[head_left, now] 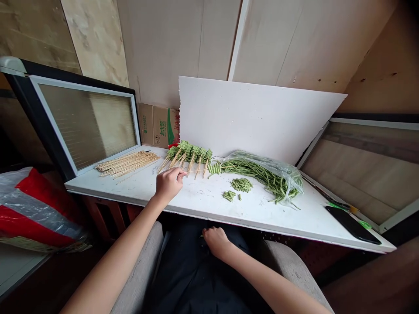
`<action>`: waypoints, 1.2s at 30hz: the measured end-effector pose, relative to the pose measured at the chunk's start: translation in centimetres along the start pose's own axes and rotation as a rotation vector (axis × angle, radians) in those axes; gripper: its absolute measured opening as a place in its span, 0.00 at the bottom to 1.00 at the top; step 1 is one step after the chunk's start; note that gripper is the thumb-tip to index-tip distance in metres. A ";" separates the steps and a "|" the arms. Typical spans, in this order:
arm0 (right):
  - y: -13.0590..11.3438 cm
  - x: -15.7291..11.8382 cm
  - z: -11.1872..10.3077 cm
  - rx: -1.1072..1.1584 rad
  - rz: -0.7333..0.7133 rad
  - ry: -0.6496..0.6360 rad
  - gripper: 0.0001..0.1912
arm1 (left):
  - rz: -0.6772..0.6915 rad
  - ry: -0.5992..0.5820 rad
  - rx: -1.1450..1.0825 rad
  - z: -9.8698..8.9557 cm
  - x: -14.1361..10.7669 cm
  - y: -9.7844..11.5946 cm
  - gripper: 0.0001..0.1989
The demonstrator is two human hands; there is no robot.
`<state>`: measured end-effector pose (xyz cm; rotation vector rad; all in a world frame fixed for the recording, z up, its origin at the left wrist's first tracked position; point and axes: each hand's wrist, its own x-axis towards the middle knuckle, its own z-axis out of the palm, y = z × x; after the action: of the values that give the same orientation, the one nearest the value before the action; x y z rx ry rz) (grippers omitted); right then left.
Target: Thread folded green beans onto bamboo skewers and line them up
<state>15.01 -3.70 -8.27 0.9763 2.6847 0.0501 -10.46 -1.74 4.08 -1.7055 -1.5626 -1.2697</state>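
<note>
My left hand (169, 183) is closed on the bare end of a wooden skewer (195, 171), held level above the table. Cut green bean pieces (214, 168) sit side by side on the skewer's far end. Low over my lap, my right hand (216, 240) is closed, with a bit of green bean (201, 236) showing at its fingers; the rest of its grip is hidden. Behind the left hand lies a row of filled bean skewers (190, 152), sticks toward me. Loose cut beans form a larger pile (242, 185) and a smaller one (229, 196).
Bare skewers (129, 163) lie on the white table (196, 200) at left. Long green beans fill a clear plastic bag (265, 172). A black phone (352, 224) rests near the right edge. A cardboard box (159, 125) and a white board (255, 117) stand behind.
</note>
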 end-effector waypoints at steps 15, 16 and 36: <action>15.6 -3.8 -8.3 0.570 0.343 0.650 0.11 | -0.027 0.010 0.050 0.2 -0.1 -1.2 0.07; 16.6 -3.5 -7.8 0.585 0.396 0.663 0.13 | -0.024 0.006 0.050 0.3 -0.2 -1.1 0.08; 17.4 -4.9 -10.6 1.680 0.033 0.912 0.23 | 0.095 0.015 -0.028 -0.1 -0.2 0.7 0.11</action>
<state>26.57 7.23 5.32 1.5104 2.9860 -2.6104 -9.77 -2.12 4.11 -1.7616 -1.4439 -1.2593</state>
